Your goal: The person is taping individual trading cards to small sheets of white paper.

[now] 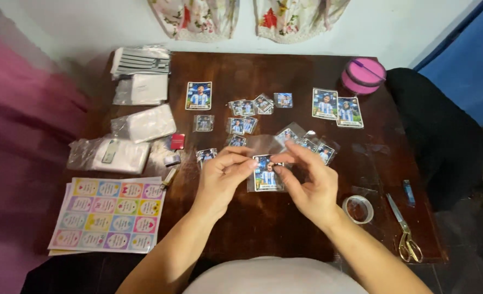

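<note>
Card sleeve (263,146), clear with a picture card (267,175) inside, sits mid-frame above the dark counter (285,223); your left hand (222,177) and right hand (309,182) both pinch its edges. Tape roll (358,209) lies lower right.

Dark wooden table (285,228), carrying:
- sticker sheets (109,213), pastel labels, lying at the near left corner;
- clear plastic packets (111,155) and white sleeves (142,89), stacking along the left side;
- portrait cards (198,96), large and small, spreading across the middle and far right;
- pink round tin (363,75), sitting at the far right corner;
- tape roll (358,209) and gold-handled scissors (404,231), resting near the right edge.
</note>
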